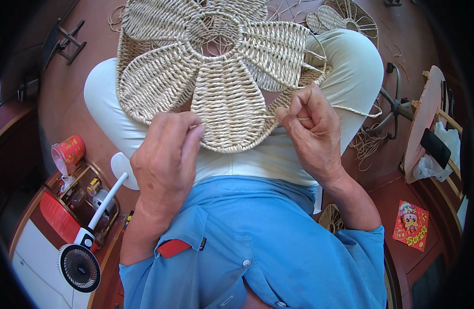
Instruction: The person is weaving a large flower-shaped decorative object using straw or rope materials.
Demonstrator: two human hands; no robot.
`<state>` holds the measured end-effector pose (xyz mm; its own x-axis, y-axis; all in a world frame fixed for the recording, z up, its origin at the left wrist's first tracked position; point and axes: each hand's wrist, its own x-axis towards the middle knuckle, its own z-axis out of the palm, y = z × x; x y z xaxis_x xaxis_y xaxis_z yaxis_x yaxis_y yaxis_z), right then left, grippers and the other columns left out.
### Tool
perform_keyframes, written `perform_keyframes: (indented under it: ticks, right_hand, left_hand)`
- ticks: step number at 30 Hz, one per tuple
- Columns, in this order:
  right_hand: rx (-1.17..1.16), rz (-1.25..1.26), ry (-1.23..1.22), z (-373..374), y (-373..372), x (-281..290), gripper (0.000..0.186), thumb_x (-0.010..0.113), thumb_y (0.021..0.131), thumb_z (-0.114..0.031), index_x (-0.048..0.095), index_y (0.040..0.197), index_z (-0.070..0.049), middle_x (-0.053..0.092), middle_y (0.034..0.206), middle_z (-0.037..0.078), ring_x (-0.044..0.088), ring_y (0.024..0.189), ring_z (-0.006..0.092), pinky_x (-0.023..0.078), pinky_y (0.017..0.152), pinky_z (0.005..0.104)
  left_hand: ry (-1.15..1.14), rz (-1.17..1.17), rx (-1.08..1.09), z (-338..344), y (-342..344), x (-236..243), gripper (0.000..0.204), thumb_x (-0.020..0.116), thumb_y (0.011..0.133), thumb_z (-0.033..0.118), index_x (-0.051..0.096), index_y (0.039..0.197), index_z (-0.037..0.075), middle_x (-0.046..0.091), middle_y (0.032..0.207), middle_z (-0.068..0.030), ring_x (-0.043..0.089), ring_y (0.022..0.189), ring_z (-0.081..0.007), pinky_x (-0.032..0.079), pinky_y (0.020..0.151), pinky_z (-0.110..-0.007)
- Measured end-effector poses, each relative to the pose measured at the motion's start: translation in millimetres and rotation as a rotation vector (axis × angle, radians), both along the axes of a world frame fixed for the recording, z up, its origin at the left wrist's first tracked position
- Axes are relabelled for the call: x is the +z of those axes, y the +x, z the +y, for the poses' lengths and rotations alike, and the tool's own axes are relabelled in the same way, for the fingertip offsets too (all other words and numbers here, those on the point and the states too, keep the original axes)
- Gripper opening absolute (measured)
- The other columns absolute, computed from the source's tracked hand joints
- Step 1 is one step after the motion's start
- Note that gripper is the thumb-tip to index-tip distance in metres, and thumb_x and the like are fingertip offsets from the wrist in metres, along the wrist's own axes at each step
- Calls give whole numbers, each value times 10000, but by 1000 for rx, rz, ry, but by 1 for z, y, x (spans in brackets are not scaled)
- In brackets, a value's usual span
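Head view: tan, flower-shaped panel of woven twisted cord [221,72] lies across pale trousers [361,67], its lowest petal [229,110] between both hands. Left hand [165,149]: fingers narrow, tips at the petal's left edge; cannot tell whether they grip it. Right hand [316,135]: fingers pinched on a thin tan strand [303,119], just right of that petal. Loose pale cord [350,108] trails rightward beyond the knuckles.

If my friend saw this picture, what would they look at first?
Probably the big woven flower at the top, across the person's lap, with the left grip and right grip at its near side. Next might come the bright blue shirt below it, then the red patterned bucket over on the left.
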<state>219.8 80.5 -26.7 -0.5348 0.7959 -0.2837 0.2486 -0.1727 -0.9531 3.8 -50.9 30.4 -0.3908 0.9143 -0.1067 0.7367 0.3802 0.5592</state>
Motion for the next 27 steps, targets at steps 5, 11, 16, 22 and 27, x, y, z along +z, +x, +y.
perform_keyframes:
  ticks: [5,11,16,22,27]
  right_hand:
    - [-19,1,63,0,-2,-8,220,705,991,58,535,939,-71,351,746,-70,302,666,14,290,595,203]
    - [45,-61,77,4,-3,0,243,667,1033,87,496,957,-67,403,805,-96,353,718,-16,331,644,174]
    - [-4,-35,144,0,-3,-11,159,679,981,76,581,985,-49,496,730,6,457,638,54,403,572,258]
    - [60,-228,260,4,-5,2,150,718,954,39,625,1030,-51,484,709,38,459,592,96,427,557,306]
    - [61,-201,251,5,-9,9,157,745,960,-4,683,1089,-69,435,664,36,420,553,103,384,529,317]
  left_hand:
    - [172,-67,-232,14,16,-11,270,804,906,-12,771,1165,58,702,972,-96,705,849,-263,559,719,-371]
    - [138,61,-385,14,29,-27,439,804,862,-12,783,1287,100,668,970,-73,678,829,-243,554,705,-364]
    - [78,219,-488,12,32,-23,546,780,806,3,777,1337,129,649,995,-57,665,835,-227,552,700,-367]
    - [150,-105,-311,13,28,-28,431,762,866,-65,776,1277,64,676,985,-85,686,863,-270,565,750,-379]
    - [250,-180,-183,26,21,-30,258,751,918,-41,751,1161,45,670,974,-111,695,875,-300,560,755,-407]
